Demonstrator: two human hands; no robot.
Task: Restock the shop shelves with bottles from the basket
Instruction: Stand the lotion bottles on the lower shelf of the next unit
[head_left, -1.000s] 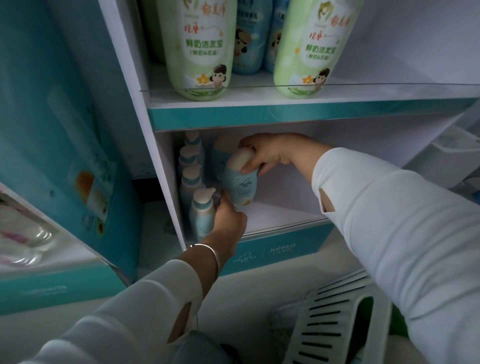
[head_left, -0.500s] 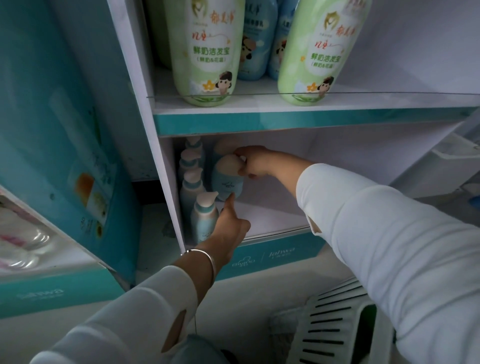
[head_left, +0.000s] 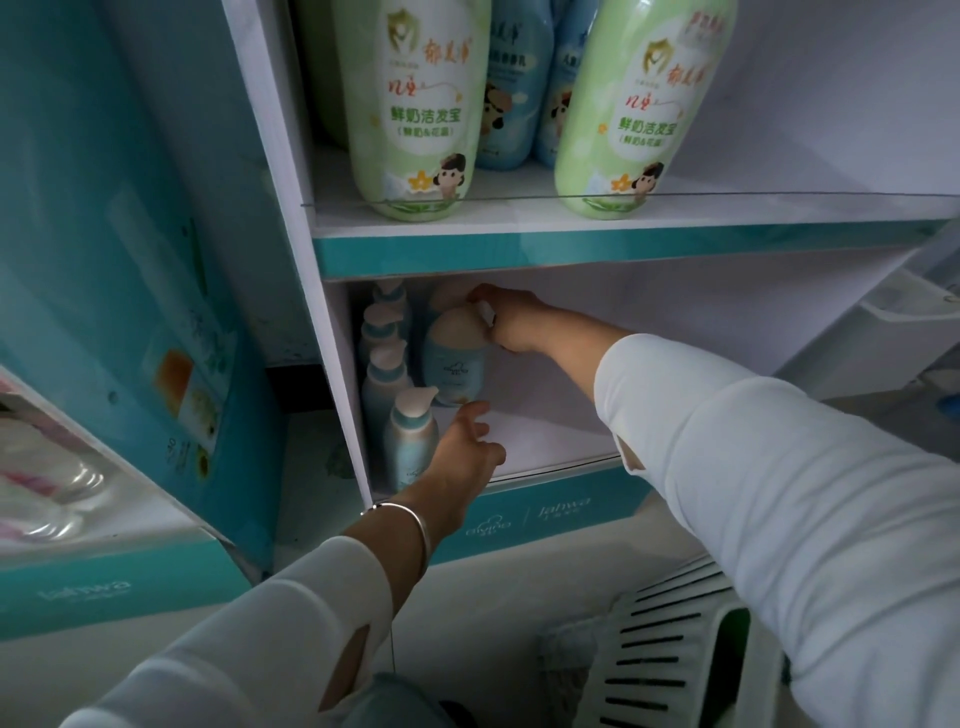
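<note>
A squat blue bottle (head_left: 453, 364) with a cream cap stands upright on the lower shelf (head_left: 545, 441), beside a row of slim blue pump bottles (head_left: 410, 444). My right hand (head_left: 514, 325) reaches in from the right and its fingers curl round the bottle's cap. Another cream cap shows just behind it. My left hand (head_left: 467, 449) lies just in front of the bottle's base with fingers spread, holding nothing. The white slatted basket (head_left: 675, 654) is on the floor at the lower right; its contents are hidden.
On the upper shelf (head_left: 571, 244) stand two tall green bottles (head_left: 415, 109) with blue bottles (head_left: 511, 104) behind them. A teal display unit (head_left: 104, 312) juts out at the left. The right half of the lower shelf is bare white board.
The blue bottle went from tilted in both hands to upright and deeper on the lower shelf. My left hand let go of its base and opened.
</note>
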